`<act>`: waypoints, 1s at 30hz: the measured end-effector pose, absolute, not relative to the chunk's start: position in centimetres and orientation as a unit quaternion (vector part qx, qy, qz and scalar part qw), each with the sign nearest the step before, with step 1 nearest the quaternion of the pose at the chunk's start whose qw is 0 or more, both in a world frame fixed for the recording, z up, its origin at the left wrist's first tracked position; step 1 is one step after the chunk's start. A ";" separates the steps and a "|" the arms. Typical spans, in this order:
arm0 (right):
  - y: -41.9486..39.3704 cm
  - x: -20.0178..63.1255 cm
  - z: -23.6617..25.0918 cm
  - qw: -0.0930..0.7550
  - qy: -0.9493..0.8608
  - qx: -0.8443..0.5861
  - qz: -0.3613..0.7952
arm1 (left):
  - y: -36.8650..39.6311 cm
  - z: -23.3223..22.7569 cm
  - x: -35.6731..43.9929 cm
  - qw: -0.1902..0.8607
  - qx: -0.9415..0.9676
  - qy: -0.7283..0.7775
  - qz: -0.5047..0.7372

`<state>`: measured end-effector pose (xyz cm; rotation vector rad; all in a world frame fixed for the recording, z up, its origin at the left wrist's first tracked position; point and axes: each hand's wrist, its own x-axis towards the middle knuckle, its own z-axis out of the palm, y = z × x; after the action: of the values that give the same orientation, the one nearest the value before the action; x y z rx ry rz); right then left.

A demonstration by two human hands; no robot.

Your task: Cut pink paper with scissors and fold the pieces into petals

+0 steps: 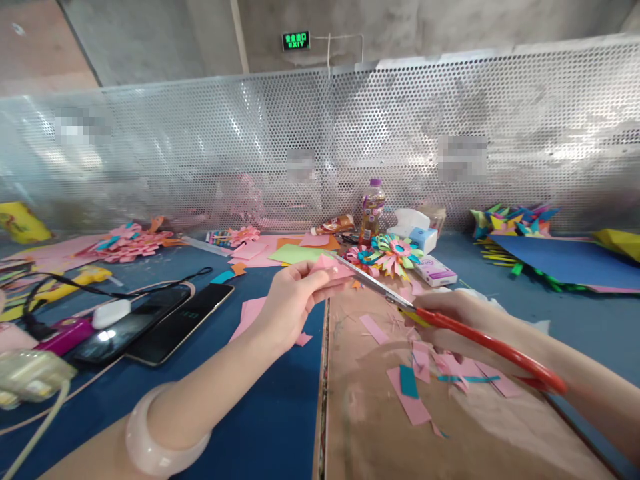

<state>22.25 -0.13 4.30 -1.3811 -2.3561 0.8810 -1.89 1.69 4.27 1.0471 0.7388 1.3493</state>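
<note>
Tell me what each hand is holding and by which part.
Left hand pinches a pink paper piece by its near edge. Right hand holds scissors by the red handles.

A green exit sign (296,41) hung on the concrete wall above the perforated metal screen, showing the word "EXIT" under a row of Chinese characters too small to make out. The labels on the bottle (372,210), the small box (434,270) and the tube (334,225) were too blurred to read.
</note>
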 end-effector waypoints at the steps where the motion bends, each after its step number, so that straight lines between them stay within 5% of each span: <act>1: -0.2 22.2 4.4 0.133 -0.812 -0.479 0.306 | 1.7 4.2 -1.9 0.598 0.451 0.316 0.582; 30: -0.4 22.0 4.8 0.120 -0.809 -0.490 0.302 | 1.7 4.2 -1.9 0.597 0.461 0.317 0.575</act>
<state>22.01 -0.38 4.75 -1.4327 -2.3625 0.8813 -1.94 1.67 4.20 1.0703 0.7348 1.3353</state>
